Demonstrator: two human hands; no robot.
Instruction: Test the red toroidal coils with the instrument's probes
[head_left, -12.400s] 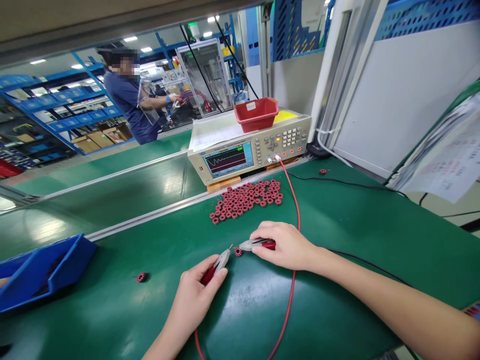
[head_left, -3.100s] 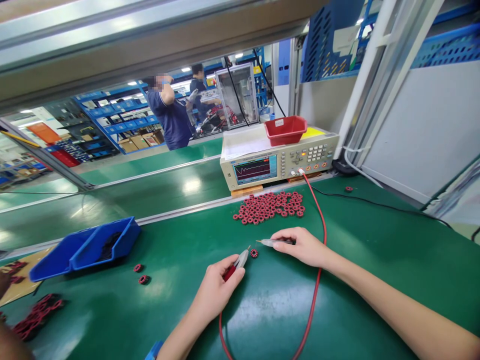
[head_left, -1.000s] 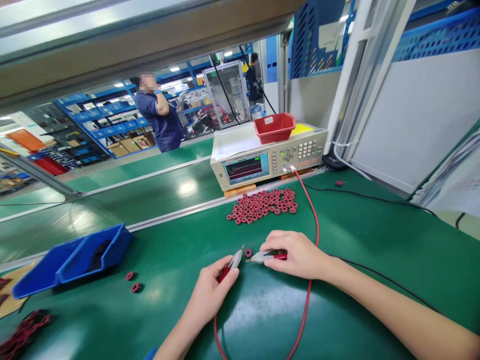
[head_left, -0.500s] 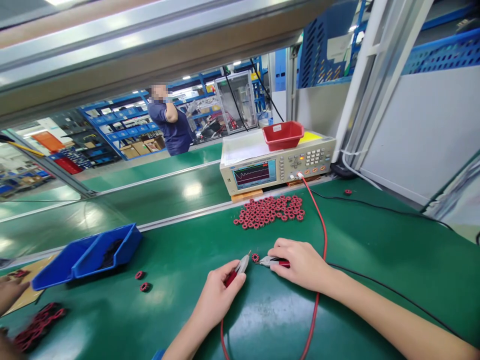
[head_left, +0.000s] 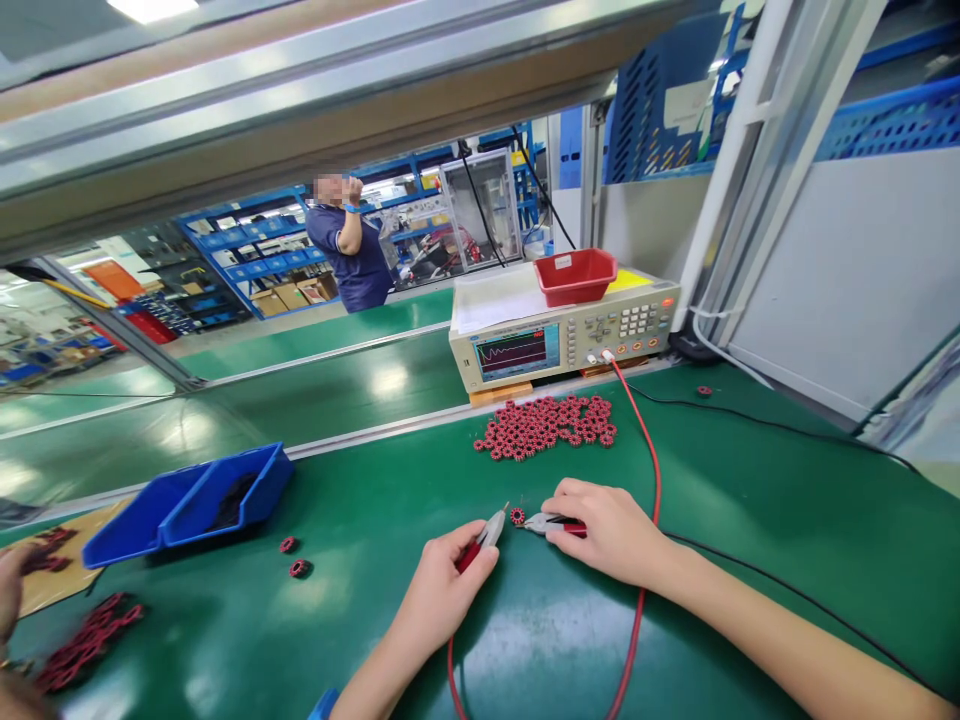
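Note:
A small red-and-black wound ring coil (head_left: pixel 517 516) lies on the green bench between my two hands. My left hand (head_left: pixel 456 577) is closed on a test clip (head_left: pixel 489 532) with a red grip, its tip just left of the coil. From the right, my right hand (head_left: pixel 600 528) grips a second test clip (head_left: pixel 541 523), its jaws at the coil's right side; whether they touch it I cannot tell. A red cable (head_left: pixel 657 470) runs from the bench tester (head_left: pixel 570 330) and passes beneath my right forearm. The tester's screen shows a wavy trace.
A pile of similar coils (head_left: pixel 547 425) lies before the tester, topped by a red tray (head_left: pixel 576 278). Two loose coils (head_left: pixel 300 568) sit left, near blue bins (head_left: pixel 180 535). A co-worker's hand (head_left: pixel 10 590) is at the left edge. A person (head_left: pixel 351 250) stands behind the bench.
The view has shifted slightly, moving everything a little to the right. Both hands keep their clips beside the coil. The co-worker's hand at far left has moved.

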